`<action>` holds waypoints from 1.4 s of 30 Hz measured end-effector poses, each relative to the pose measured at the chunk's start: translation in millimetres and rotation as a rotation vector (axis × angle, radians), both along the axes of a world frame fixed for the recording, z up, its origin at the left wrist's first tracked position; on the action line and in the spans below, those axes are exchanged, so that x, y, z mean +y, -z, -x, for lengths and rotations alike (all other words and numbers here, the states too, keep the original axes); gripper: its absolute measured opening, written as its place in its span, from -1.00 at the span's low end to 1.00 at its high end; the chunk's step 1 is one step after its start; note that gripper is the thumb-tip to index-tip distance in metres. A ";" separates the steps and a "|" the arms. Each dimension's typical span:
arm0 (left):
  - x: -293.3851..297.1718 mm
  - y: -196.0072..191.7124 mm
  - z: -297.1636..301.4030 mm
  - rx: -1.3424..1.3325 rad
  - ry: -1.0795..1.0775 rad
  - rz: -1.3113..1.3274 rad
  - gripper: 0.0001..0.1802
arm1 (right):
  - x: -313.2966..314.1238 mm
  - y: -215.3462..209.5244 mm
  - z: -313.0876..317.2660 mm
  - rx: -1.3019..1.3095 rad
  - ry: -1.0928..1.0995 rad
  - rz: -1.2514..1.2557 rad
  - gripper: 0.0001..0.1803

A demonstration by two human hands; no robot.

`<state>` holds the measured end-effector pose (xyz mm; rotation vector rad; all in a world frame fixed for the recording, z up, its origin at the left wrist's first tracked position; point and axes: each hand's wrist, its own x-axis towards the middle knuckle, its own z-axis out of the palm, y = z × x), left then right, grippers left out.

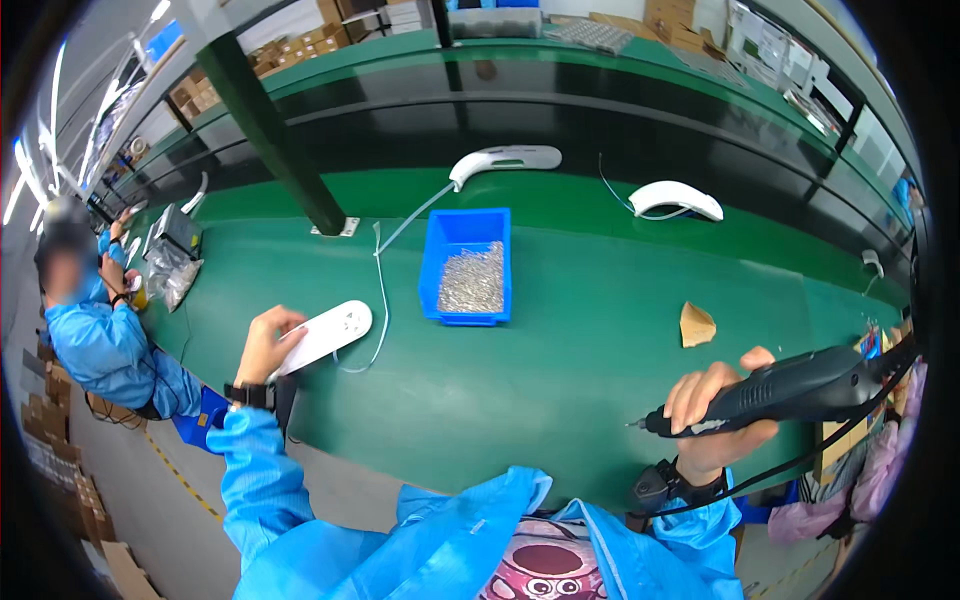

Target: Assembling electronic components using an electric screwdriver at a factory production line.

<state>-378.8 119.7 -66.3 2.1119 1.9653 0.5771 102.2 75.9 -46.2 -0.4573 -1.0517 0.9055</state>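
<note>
My left hand (268,342) grips one end of a white, long, rounded plastic housing (335,330) by the left front edge of the green bench. A pale cable (384,315) curves out from beside that housing and runs toward the back. My right hand (722,405) is wrapped round a black electric screwdriver (800,388), its thin bit pointing left above the bench. Between my hands and farther back stands a blue bin (467,225) of small silvery screws (473,280).
Two more white housings, one with a cable (506,160) and another (676,198), lie along the back. A torn brown scrap (696,325) lies right of the bin. A green post (270,130) rises at back left. A co-worker in blue (110,340) sits at far left.
</note>
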 end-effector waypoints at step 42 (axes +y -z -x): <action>97.1 17.6 -197.6 0.234 0.425 -0.258 -0.96 | 55.2 18.7 21.3 -0.145 -0.077 0.119 -0.15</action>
